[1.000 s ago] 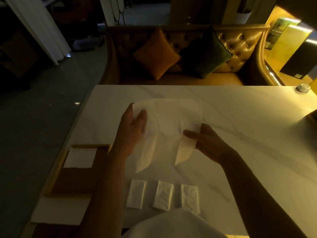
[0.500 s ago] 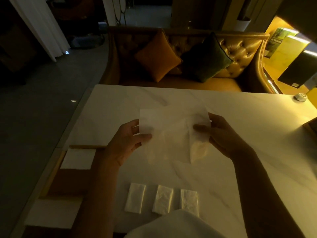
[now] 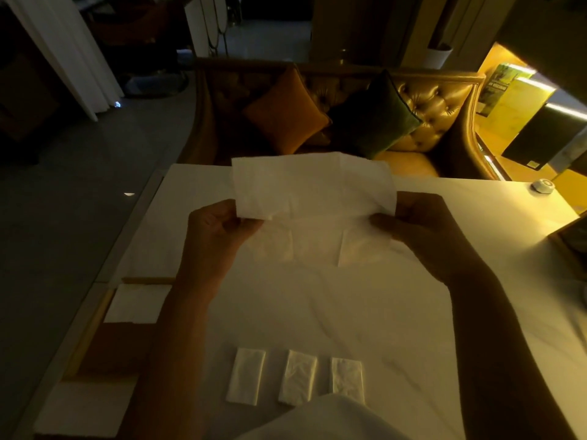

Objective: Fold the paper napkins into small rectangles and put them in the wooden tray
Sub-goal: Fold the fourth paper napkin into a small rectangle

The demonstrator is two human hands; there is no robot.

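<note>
Head view: mid-fold on a fresh napkin [image 3: 313, 185], held spread above the surface [image 3: 349, 312], left hand [image 3: 216, 236] and right hand [image 3: 422, 230] each pinching a side edge. Next: bring edges together squarely and crease. Spread wider than half a second ago, hands farther apart. Tray [image 3: 114, 347] at left.

Looks like you're in a dim lounge or restaurant: tufted leather sofa [image 3: 435, 122] with cushions [image 3: 286, 112], marble table [image 3: 476, 217], menu-like stands [image 3: 505, 90].
</note>
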